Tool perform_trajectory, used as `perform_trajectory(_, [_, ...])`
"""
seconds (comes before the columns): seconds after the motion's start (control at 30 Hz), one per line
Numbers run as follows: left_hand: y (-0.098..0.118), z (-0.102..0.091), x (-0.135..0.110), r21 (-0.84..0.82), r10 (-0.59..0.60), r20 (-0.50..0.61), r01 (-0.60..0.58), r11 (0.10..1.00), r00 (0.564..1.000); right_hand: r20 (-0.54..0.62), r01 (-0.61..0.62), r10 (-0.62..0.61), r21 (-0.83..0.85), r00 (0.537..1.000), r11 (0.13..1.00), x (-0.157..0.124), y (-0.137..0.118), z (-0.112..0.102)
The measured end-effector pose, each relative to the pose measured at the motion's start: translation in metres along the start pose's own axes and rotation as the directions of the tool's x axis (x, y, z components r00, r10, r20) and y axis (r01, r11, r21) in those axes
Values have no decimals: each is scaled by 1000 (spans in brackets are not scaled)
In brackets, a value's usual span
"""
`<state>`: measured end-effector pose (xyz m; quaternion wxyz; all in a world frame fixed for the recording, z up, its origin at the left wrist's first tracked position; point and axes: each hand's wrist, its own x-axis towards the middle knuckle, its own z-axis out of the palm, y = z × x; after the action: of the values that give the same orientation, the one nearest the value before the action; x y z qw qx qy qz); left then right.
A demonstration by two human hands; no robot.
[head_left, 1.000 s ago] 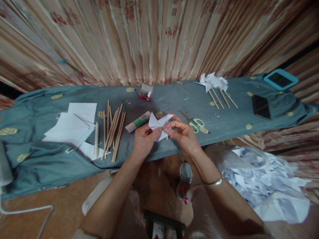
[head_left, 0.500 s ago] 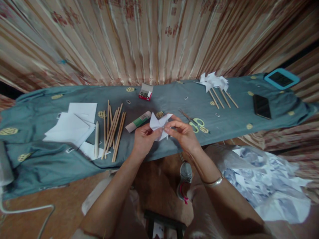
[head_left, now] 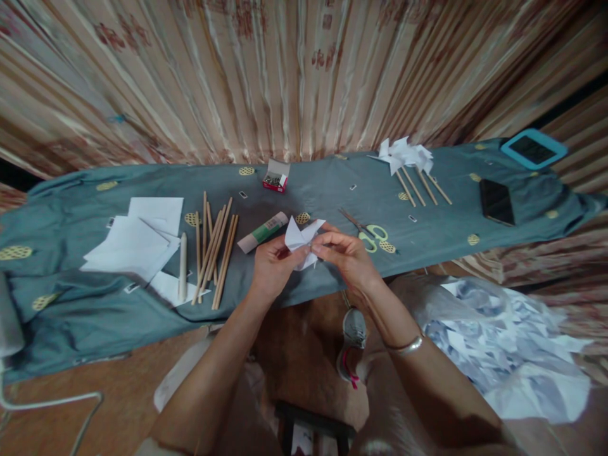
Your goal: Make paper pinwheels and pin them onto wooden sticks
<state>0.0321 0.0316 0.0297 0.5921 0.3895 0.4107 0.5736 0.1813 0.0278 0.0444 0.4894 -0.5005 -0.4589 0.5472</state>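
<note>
Between both hands is a white paper pinwheel (head_left: 297, 237), held just above the table's near edge. My left hand (head_left: 274, 263) pinches it from the left, thumb near its centre. From the right, the thumb and fingers of my right hand (head_left: 349, 256) close on the centre too; whether a pin is there is too small to tell. A glue stick (head_left: 263, 232) with a green label lies just beyond my left hand. Scissors (head_left: 365, 230) with pale green handles rest beyond my right hand.
Wooden sticks (head_left: 213, 253), a white candle-like rod (head_left: 183, 266) and paper sheets (head_left: 128, 247) lie left. A small red box (head_left: 276, 177) of pins stands at the back. Finished pinwheels (head_left: 406, 155), a phone (head_left: 496, 201) and a blue-framed device (head_left: 534, 149) lie right. Paper scraps (head_left: 508, 348) fill a bag below.
Both hands keep their grip on the pinwheel, with barely any movement. The whole view has shifted very slightly.
</note>
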Motion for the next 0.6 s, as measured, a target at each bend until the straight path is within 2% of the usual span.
perform_trajectory(0.2, [1,2,0,37,-4,-18,5,999,1000,28,-40,38,73,999,997,0,0,0])
perform_trajectory(0.43, [1,2,0,29,-14,-20,14,999,1000,-65,-12,20,115,998,993,-1,2,4])
perform_trajectory(0.6, [4,2,-2,12,-50,-40,51,999,998,-77,-44,59,183,995,982,-2,2,6])
